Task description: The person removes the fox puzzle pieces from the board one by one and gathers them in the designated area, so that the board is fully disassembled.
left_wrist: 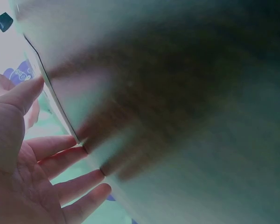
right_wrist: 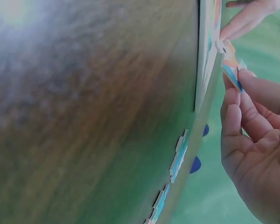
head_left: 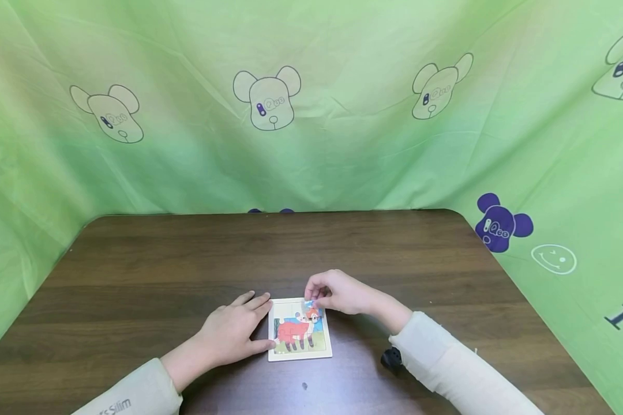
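Note:
A square wooden jigsaw puzzle (head_left: 300, 357) with a pale frame lies on the table, showing a red fox-like animal. At its left edge rests my left hand (head_left: 233, 331), fingers spread and nearly straight, the thumb and fingertips touching the frame. My right hand (head_left: 342, 293) pinches a puzzle piece (right_wrist: 231, 65) between thumb and fingers over the board's upper right corner. Orange, white and blue show on that piece. Part of the board's top right is hidden behind the fingers. The upper left of the board shows bare, pale wood.
Two loose puzzle pieces, one (right_wrist: 179, 156) nearer the board and another (right_wrist: 159, 205) farther off, lie on the table in the right wrist view. A black object (head_left: 391, 358) is at the right sleeve. A green printed curtain (head_left: 311, 161) hangs behind the brown table (head_left: 135, 276).

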Demonstrator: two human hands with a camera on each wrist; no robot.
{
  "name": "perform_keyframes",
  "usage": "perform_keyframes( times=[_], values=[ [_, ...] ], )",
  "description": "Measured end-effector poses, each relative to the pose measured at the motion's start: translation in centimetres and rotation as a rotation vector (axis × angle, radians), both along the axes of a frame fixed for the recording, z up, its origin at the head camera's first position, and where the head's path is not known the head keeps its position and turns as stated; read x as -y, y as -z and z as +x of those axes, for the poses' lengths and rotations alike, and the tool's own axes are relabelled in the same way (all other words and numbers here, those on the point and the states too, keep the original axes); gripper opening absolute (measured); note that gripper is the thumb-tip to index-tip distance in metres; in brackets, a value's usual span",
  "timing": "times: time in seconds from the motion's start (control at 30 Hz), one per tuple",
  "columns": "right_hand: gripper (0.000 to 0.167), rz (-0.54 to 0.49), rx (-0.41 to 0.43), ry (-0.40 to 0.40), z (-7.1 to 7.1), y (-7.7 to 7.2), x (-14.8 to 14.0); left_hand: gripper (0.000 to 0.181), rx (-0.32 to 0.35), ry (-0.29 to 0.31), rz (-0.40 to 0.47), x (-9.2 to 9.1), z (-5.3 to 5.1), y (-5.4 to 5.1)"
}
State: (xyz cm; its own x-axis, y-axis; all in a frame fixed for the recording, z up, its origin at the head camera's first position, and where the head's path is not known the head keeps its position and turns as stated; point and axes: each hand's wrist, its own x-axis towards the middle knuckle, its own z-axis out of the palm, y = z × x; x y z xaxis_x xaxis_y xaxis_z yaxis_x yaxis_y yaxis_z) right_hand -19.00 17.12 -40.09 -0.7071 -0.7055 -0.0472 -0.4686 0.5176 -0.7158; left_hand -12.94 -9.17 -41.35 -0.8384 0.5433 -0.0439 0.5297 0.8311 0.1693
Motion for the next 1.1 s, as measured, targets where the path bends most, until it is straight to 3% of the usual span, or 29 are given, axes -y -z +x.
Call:
perform_keyframes(
  times=[0.27, 0.6, 1.1],
  values=[
    [0.006, -0.048, -0.005, 0.019, 0.3, -1.0, -0.3, 0.076, -0.008, -0.004, -0.007, 0.0, -0.1, 0.2],
    [0.007, -0.102, 0.018, 0.107, 0.4, -1.4, -2.1, 0.076, -0.015, 0.005, 0.002, 0.0, 0.1, 0.0],
    [0.011, -0.161, -0.042, 0.232, 0.1, -2.6, -5.4, 0.076, -0.033, 0.008, 0.003, -0.1, 0.0, 0.1]
  ],
)
